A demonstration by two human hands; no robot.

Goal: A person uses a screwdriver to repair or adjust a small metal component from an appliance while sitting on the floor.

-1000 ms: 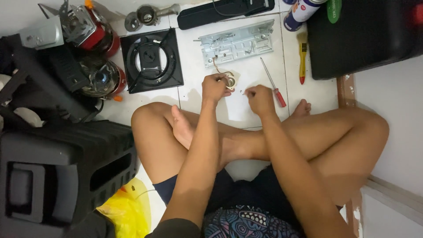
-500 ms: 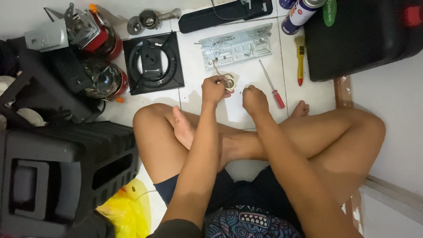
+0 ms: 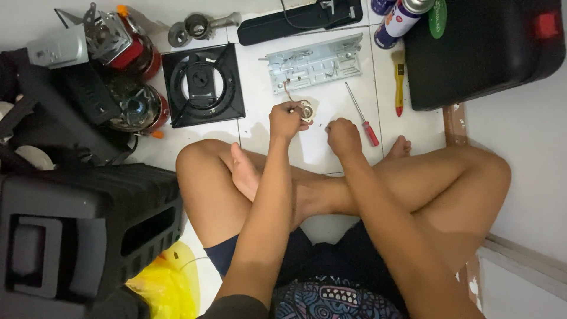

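A person sits cross-legged on a white tiled floor point(image 3: 331, 147), both bare arms stretched forward over the knees. The left hand point(image 3: 286, 120) is curled shut around a small round metal fitting with a thin wire attached point(image 3: 305, 110), which sits at the fingertips just above the tile (whether it rests on the floor or is lifted clear I cannot tell). The right hand point(image 3: 344, 134) lies just beside it, knuckles up and fingers bent under towards the floor; whether they pinch anything cannot be made out from here. A red-handled screwdriver with a slim steel shaft point(image 3: 362, 115) lies on the tile close to the right hand, not touched by it. Beyond the hands lies a flat, pale grey metal plate with slots and holes point(image 3: 315, 63), and the wire runs from the fitting up towards it. To the left of that sits a square black burner frame with a round ring point(image 3: 202, 85), and further right a small yellow-handled tool point(image 3: 400, 82) beside a large black plastic case point(image 3: 484, 47). A crumpled yellow plastic bag point(image 3: 168, 283) lies near the left thigh.
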